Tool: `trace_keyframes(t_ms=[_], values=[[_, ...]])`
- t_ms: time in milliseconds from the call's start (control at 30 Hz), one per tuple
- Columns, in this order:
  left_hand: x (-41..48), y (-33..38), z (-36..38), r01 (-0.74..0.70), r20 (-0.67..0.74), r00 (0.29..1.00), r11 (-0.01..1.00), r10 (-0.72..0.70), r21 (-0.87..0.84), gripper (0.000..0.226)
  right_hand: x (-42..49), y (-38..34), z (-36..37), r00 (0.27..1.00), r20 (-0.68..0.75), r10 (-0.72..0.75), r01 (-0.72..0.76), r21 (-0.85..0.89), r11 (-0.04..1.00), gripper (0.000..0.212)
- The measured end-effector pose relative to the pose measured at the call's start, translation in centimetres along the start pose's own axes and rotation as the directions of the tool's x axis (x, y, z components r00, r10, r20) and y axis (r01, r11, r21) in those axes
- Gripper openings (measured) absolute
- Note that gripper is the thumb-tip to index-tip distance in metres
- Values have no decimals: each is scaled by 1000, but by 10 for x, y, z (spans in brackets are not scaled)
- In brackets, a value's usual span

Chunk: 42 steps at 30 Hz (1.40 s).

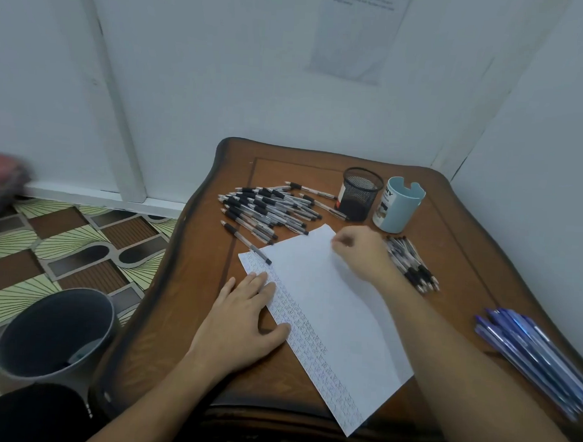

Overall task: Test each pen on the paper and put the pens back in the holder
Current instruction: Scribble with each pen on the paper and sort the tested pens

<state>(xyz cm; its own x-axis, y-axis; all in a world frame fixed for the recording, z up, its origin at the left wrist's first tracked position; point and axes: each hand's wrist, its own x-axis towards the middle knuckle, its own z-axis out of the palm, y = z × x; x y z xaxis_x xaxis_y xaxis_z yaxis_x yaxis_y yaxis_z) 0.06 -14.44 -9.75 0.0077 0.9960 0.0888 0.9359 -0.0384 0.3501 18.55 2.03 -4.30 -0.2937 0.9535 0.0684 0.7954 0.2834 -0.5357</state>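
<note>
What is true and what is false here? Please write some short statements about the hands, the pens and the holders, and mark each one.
1. The left hand lies flat on the edge of the paper. True.
2. The black mesh holder is full of pens. False: no pens stand in it; the black-grip pens lie in a pile on the table.
3. The blue pens lie near the table's right edge. True.
4. The paper is blank. False: rows of marks run along its left edge.
5. The grey bin stands on the table. False: it stands on the floor, left of the table.
</note>
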Motion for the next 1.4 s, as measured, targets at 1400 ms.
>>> trace_keyframes(t_ms=[1400], values=[[-2, 3, 0, 59, -73, 996, 998, -59, -15, 98, -98, 13, 5, 968, 226, 108, -250, 881, 401, 63]])
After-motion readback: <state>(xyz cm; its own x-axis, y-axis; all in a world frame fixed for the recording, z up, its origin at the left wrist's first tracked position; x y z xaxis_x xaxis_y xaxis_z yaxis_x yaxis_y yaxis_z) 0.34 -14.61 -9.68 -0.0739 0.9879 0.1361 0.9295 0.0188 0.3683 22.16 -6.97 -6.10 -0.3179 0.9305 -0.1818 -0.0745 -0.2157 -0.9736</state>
